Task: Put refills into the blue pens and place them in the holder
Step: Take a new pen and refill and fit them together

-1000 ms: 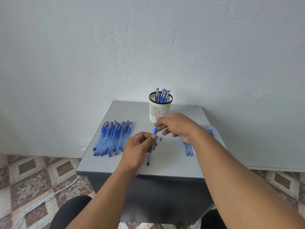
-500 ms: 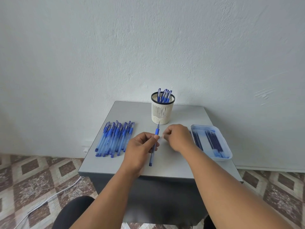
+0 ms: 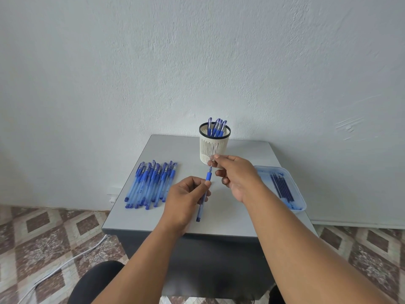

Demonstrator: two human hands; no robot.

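One pen [image 3: 203, 195] gripped in the left hand [image 3: 186, 200]; right hand [image 3: 235, 175] pinches a small part, too small to identify, at its tip. Beyond the grip, holder [image 3: 214, 147] with five pens; left, a loose pile [image 3: 151, 185]; right, tray [image 3: 294, 185] of refills [image 3: 281, 187].

White plaster wall [image 3: 197, 62]; patterned tile floor [image 3: 43, 238]; grey table [image 3: 166, 150].

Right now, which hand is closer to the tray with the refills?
Right. The right hand is just left of the tray; the left hand is farther left, holding the pen.
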